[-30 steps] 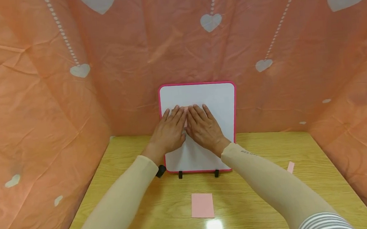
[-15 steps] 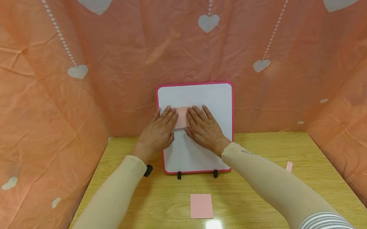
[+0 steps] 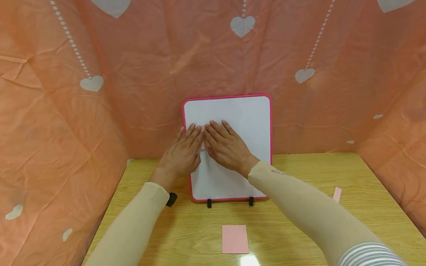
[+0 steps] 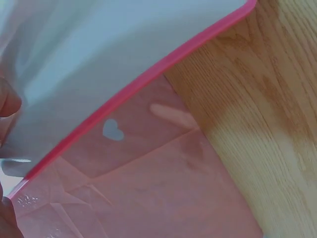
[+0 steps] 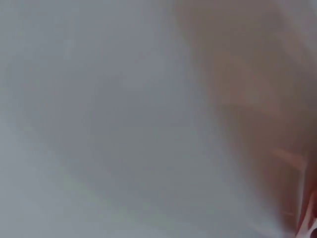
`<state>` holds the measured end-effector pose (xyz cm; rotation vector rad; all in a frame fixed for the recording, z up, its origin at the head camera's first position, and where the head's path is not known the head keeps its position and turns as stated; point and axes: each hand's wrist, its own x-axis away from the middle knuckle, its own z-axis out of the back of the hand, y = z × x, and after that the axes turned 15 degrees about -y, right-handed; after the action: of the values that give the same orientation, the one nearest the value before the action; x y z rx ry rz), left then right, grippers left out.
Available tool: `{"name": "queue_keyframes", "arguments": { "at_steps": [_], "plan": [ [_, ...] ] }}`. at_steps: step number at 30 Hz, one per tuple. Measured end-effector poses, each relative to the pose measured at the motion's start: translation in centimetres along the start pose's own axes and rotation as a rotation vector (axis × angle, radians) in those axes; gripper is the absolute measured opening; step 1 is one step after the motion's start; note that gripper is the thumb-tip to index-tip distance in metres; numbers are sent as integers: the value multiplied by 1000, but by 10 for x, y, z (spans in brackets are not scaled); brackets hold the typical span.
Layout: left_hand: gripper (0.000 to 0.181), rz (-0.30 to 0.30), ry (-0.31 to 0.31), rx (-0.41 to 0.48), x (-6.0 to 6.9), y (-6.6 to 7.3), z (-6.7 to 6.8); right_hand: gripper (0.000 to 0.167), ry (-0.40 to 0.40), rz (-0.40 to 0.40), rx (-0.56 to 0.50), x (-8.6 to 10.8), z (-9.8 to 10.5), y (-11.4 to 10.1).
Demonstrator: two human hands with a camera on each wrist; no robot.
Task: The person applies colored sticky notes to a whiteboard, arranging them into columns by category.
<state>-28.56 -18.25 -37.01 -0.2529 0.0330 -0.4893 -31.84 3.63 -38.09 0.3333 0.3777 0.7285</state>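
Note:
A small whiteboard (image 3: 233, 110) with a pink rim stands upright on the table, and a pink paper piece (image 3: 203, 141) lies flat on its left half. My left hand (image 3: 179, 157) rests on the board at the paper's left part, fingers straight and pointing up. Close beside it, my right hand (image 3: 228, 149) lies with straight fingers over the paper's right part. Only a narrow strip of paper shows between the fingertips. In the left wrist view, a bit of the left hand (image 4: 7, 101) appears at the edge; the right wrist view is mostly blurred white board (image 5: 109, 129).
Two black feet (image 3: 209, 203) support the board. On the wooden table (image 3: 288, 231) lie a square pink paper (image 3: 234, 239) in front and a narrow pink strip (image 3: 337, 194) at the right. Orange cloth (image 3: 207, 58) with white hearts surrounds the back and sides.
First my left hand slid left across the board, uncovering the pink paper. Then my right hand moved left over the paper, up to the left fingertips.

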Motion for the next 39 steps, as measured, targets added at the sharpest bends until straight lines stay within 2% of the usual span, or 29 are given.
{"name": "queue_keyframes", "arguments": {
  "at_steps": [4, 9, 15, 21, 24, 27, 32, 35, 39],
  "plan": [
    [73, 0, 1, 4, 1, 0, 0, 60, -23, -55, 19, 5, -2, 3],
    [71, 9, -2, 4, 2, -1, 1, 59, 15, -135, 42, 16, -10, 9],
    [65, 8, 28, -5, -4, 7, 1, 60, 26, -126, 28, 19, -13, 9],
    [64, -40, 72, -50, -19, 21, 8, 60, 58, -112, 48, 20, -14, 8],
    [65, -47, 74, -76, -23, 22, 11, 59, 72, -112, 62, 20, -15, 9],
    [63, -27, 50, -80, -19, 16, 12, 59, 65, -109, 59, 20, -15, 10],
    [62, 26, 36, -88, -4, -1, 7, 60, 22, -97, 58, 20, -14, 11],
    [62, 20, 61, -84, 2, -5, 3, 59, 11, -100, 59, 19, -13, 11],
    [63, -11, 79, -60, 2, -3, 0, 59, 7, -98, 39, 15, -8, 10]
  ]
}}
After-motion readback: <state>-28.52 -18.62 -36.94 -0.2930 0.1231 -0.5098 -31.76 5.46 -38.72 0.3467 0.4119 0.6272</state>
